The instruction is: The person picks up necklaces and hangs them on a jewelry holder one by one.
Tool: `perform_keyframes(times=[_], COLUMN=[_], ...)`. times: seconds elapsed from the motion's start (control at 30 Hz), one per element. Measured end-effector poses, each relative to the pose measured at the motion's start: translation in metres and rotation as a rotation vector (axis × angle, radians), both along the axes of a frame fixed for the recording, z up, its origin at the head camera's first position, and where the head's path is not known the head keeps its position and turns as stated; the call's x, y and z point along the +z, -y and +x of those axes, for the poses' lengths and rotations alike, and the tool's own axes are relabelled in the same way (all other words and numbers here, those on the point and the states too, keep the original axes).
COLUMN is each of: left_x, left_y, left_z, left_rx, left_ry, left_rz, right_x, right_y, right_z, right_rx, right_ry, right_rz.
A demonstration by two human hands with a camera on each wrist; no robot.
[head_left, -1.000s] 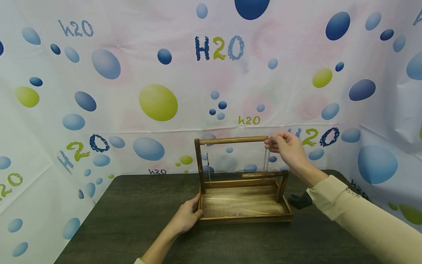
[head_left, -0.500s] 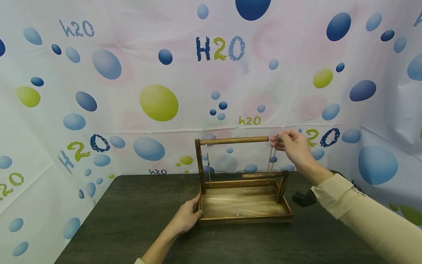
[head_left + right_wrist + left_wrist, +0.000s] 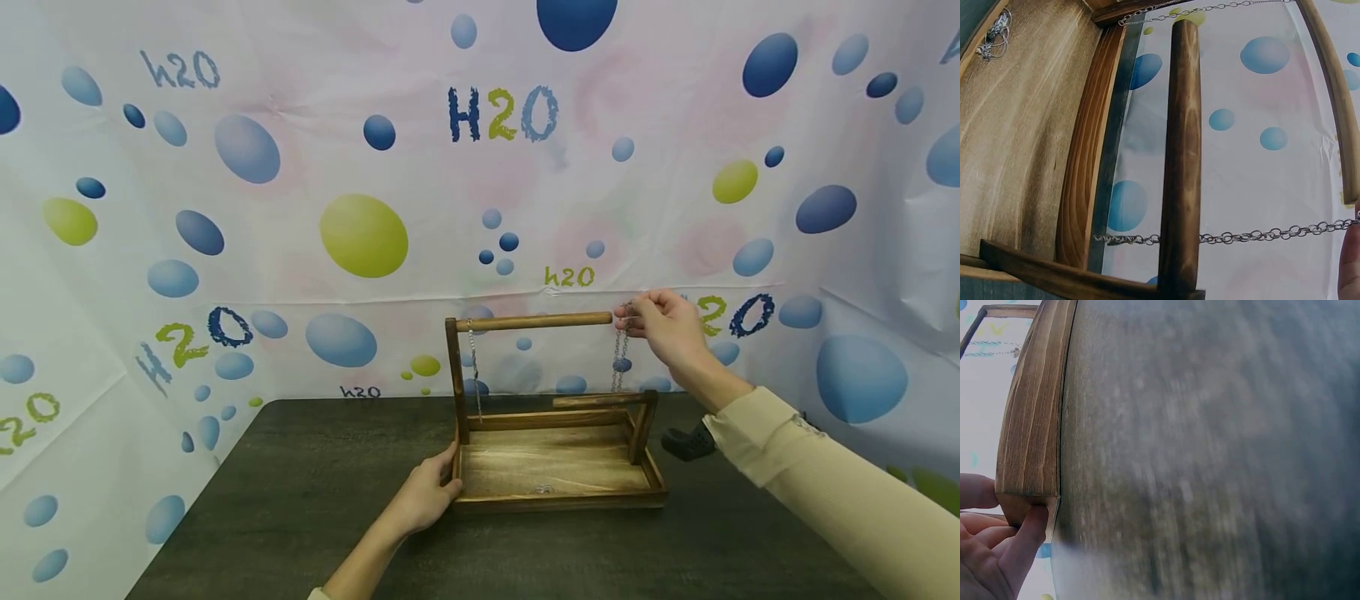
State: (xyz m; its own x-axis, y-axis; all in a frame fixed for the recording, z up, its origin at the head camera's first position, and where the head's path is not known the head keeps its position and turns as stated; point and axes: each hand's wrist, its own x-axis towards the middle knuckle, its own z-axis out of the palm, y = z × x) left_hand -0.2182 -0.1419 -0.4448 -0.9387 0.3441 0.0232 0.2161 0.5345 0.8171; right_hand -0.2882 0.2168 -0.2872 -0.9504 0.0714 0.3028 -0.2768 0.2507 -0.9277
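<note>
A wooden jewelry stand [image 3: 558,502] has a tray base, a high bar [image 3: 536,322] from its left post and a shorter low bar [image 3: 592,401] from its right post. My left hand [image 3: 422,493] grips the tray's left end, thumb and fingers about its corner [image 3: 1029,494]. Just right of the high bar's free end, my right hand [image 3: 667,329] pinches a silver chain necklace [image 3: 619,358]. Its doubled strands [image 3: 1272,234] hang down and cross the low bar in the right wrist view. Another silver chain [image 3: 475,367] hangs on the high bar near the left post.
Small silver jewelry pieces [image 3: 994,40] lie at the tray's front. A black object [image 3: 686,444] sits on the dark table [image 3: 337,450] right of the stand, partly behind my right sleeve [image 3: 757,437]. A printed backdrop [image 3: 420,167] stands behind the table.
My right hand has shifted a little right with its chain, from overlapping the high bar's free end to just beside it. My left hand has stayed on the tray.
</note>
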Motion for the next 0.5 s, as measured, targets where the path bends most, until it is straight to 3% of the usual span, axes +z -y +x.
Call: perform_keyframes(times=[0.5], left_x=[0.0], left_y=[0.001], left_z=[0.0], left_rx=[0.014], left_ry=[0.028], left_rz=[0.008], right_x=[0.005], right_y=[0.012], right_z=[-0.009], right_rx=[0.041], right_ry=[0.024], right_rz=[0.043])
